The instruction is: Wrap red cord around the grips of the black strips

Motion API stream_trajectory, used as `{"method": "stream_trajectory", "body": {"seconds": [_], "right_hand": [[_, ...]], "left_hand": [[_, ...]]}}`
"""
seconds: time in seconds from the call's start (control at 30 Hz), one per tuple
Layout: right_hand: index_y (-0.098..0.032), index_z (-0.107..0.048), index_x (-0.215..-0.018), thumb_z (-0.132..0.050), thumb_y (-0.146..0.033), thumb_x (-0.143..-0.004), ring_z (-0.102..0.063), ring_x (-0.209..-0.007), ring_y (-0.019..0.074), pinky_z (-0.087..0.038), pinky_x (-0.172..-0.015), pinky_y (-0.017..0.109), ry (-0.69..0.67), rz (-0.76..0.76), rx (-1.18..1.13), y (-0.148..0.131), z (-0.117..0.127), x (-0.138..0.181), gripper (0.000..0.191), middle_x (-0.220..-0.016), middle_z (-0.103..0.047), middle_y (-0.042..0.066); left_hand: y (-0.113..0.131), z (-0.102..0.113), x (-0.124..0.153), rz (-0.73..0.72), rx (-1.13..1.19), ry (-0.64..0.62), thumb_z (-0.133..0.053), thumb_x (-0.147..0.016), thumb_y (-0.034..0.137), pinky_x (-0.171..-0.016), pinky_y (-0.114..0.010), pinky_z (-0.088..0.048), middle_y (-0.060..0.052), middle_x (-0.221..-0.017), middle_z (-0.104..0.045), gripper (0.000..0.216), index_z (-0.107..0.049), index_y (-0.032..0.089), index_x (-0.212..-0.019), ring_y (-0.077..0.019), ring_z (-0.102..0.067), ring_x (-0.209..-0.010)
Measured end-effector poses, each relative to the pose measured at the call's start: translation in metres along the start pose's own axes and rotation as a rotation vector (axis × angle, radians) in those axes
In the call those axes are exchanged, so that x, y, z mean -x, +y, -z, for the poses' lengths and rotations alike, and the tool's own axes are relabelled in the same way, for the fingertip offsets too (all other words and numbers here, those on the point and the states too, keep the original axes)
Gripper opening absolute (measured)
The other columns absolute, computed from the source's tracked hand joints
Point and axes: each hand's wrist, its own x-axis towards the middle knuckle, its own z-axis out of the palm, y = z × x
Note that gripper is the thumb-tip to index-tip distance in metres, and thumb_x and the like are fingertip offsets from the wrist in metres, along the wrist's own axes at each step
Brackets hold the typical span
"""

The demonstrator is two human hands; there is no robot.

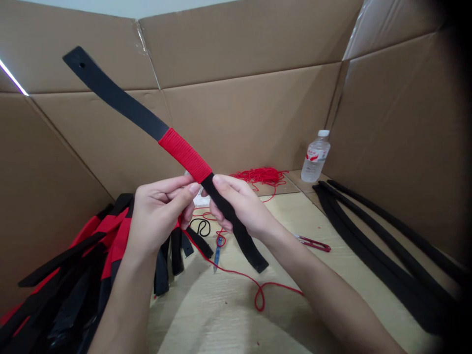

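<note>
A long black strip (118,100) with a band of red cord wrapping (185,155) around its middle slants from upper left down to the table. My right hand (241,204) grips the strip just below the red band. My left hand (160,209) pinches at the lower edge of the wrapping, fingers closed, apparently on the red cord (236,273) that trails from there down across the table and ends in a loop.
A pile of black and red-wrapped strips (81,265) lies at the left. Bare black strips (379,246) lie at the right. A bundle of red cord (261,175) and a water bottle (315,156) stand at the back. Red snips (313,242) and a blue tool (217,253) lie on the table. Cardboard walls surround.
</note>
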Motion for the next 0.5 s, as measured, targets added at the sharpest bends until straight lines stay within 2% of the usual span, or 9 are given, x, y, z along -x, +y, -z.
{"method": "stream_trajectory", "body": {"seconds": [0.13, 0.33, 0.5], "right_hand": [[-0.017, -0.054, -0.082, -0.039, -0.04, -0.1, -0.038, -0.03, 0.0046, -0.032, -0.03, 0.014, -0.101, -0.06, -0.173, 0.0013, 0.0007, 0.0007, 0.034, -0.047, -0.05, -0.007], [-0.016, -0.055, -0.081, -0.033, -0.041, -0.102, -0.035, -0.027, 0.0044, -0.031, -0.029, 0.014, -0.18, -0.181, -0.294, 0.0001, -0.0031, 0.0037, 0.04, -0.044, -0.05, -0.006], [-0.017, -0.053, -0.077, -0.034, -0.047, -0.1, -0.036, -0.028, 0.0059, -0.033, -0.029, 0.016, -0.189, -0.195, -0.211, 0.0064, -0.0039, 0.0005, 0.043, -0.042, -0.048, -0.006]], "left_hand": [[-0.0022, 0.0013, -0.0037, -0.047, 0.048, -0.122, -0.071, -0.083, 0.027, -0.034, -0.017, -0.036, 0.003, -0.046, -0.055, 0.013, -0.075, 0.015, -0.084, -0.0058, -0.045, -0.036], [-0.0078, 0.0053, -0.0079, -0.038, 0.184, -0.215, -0.074, -0.08, 0.027, -0.031, -0.016, -0.04, 0.004, -0.046, -0.057, 0.03, -0.073, 0.019, -0.109, -0.0072, -0.048, -0.032], [-0.0093, 0.009, -0.0089, -0.044, 0.183, -0.192, -0.077, -0.077, 0.026, -0.029, -0.016, -0.039, 0.005, -0.041, -0.056, 0.022, -0.075, 0.017, -0.097, -0.0074, -0.045, -0.029]]}}
